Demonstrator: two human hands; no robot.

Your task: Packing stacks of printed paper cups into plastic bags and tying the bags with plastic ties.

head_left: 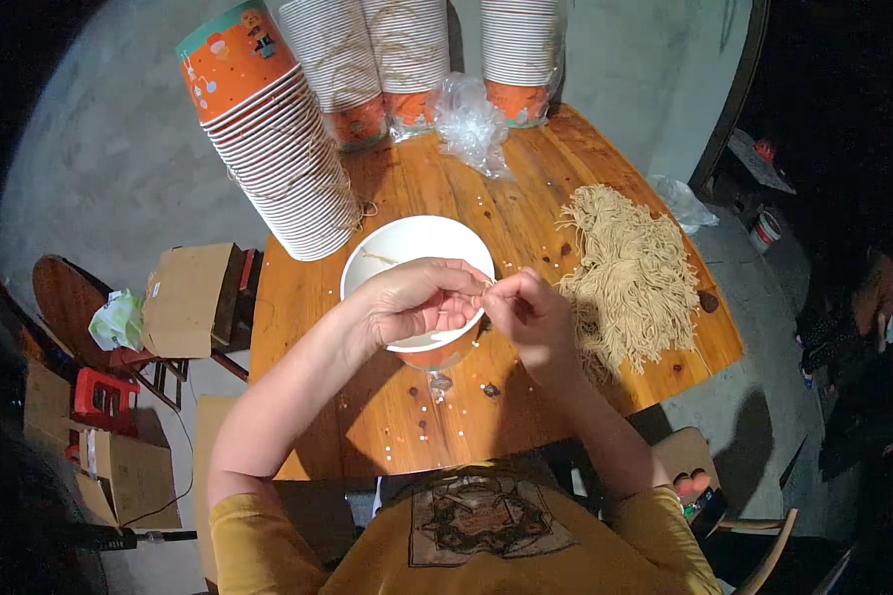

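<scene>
Yellow shirt [362, 555] nearest, a small item [483, 293], too fine to identify, is pinched at the fingertips of left hand [422, 297] and right hand [536, 322] over the white-lined bucket [407, 241] on the counter [367, 431], where grip is best kept light, wrists steady.

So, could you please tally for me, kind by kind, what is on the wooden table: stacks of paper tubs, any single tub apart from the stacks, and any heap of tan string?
Stacks of paper tubs: 4
Single open tub: 1
Heap of tan string: 1
Total: 6
</scene>
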